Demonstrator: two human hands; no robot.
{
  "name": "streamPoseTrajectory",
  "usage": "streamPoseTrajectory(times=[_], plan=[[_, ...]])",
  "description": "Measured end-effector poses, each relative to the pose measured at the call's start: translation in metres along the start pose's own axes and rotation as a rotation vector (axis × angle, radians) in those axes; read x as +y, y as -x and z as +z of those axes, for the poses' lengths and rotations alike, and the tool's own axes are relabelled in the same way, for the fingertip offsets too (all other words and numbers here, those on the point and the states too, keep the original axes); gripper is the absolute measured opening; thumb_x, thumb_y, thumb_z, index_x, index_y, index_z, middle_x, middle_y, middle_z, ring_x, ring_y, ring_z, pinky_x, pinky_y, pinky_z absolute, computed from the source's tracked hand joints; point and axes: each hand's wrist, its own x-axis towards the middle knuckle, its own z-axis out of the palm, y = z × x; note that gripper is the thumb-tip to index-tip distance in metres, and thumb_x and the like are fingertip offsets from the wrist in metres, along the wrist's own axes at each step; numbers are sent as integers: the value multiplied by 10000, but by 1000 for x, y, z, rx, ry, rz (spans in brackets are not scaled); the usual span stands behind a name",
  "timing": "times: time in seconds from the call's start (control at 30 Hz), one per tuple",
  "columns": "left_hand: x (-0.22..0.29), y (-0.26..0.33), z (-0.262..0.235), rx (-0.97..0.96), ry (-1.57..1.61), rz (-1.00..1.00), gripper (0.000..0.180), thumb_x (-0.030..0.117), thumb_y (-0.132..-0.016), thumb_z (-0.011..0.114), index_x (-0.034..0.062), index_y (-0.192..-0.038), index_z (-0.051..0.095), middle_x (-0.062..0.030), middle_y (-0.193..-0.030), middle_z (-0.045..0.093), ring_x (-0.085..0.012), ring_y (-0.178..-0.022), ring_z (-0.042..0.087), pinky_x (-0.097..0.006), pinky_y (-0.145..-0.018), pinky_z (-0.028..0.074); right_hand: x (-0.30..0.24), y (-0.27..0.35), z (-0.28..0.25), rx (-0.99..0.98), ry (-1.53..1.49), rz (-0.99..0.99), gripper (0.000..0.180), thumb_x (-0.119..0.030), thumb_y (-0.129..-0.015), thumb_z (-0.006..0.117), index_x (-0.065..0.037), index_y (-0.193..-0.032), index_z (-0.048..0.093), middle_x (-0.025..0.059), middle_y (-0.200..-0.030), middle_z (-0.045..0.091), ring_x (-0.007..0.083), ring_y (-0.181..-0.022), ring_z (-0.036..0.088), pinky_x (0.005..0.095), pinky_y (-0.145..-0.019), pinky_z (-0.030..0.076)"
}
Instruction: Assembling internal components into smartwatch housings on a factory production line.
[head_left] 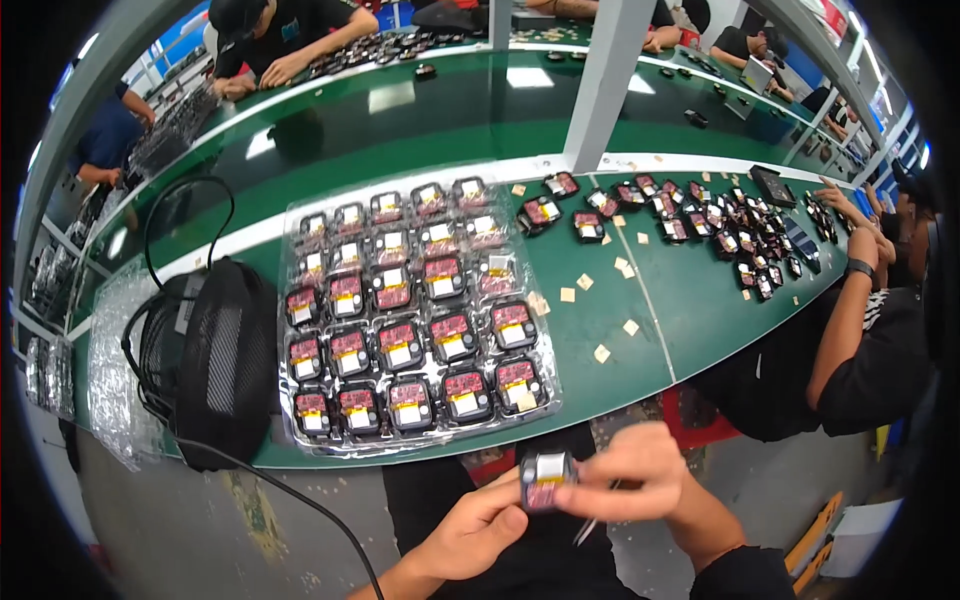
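Over my lap, my left hand grips a small square black electronic module by its edge. The module's open face shows a red circuit board, a white block and a yellow strip. My right hand, slightly blurred, has its thumb and forefinger at the module's right side. A thin metal tool, perhaps tweezers, pokes out below that hand; its upper part is hidden. Just beyond my hands, a clear plastic tray bears rows of similar modules on the green bench.
Left of the tray stand a black mesh-sided bag-like object with cables and clear plastic packaging. Loose modules crowd the bench at right, with small beige squares scattered nearby. A co-worker's arm is at right; a grey post rises ahead.
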Motion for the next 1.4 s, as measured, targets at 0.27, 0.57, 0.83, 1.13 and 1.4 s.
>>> streamPoseTrajectory(times=[0.27,0.57,0.83,1.13,1.4], plan=[[-13,19,-4,-76,391,-147,759,548,-1007,612,-57,-1453,505,-180,-1506,475,-268,-1393,478,-428,-1161,374,-17,12,19,32,-128,77,362,-47,-709,812,-150,-1057,813,-15,-905,670,55,-520,440,199,-459,317],[-27,24,-9,65,394,202,621,174,-871,851,-16,-1372,537,-219,-1462,500,-346,-1280,599,-459,-1085,483,-26,6,31,17,-221,299,389,-69,-718,847,-54,-1102,792,65,-925,705,102,-512,565,227,-453,458],[-17,32,-2,364,333,223,588,5,-837,837,-10,-1340,531,-228,-1497,451,-406,-1343,558,-498,-1132,476,-42,0,34,-122,54,401,494,-56,-711,859,-5,-1185,728,53,-839,699,139,-553,574,263,-471,460],[-17,33,-6,343,257,291,616,-131,-788,806,-8,-1321,524,-220,-1515,403,-403,-1337,566,-490,-1109,517,-40,2,37,-121,306,232,264,-75,-745,792,-69,-1008,773,33,-881,722,101,-556,544,239,-471,386],[-12,33,4,443,136,282,621,-134,-767,824,-18,-1317,560,-182,-1505,431,-303,-1303,584,-424,-1070,521,-42,2,35,-144,368,194,303,-109,-726,774,-87,-1028,787,15,-887,720,85,-560,513,229,-480,343]])
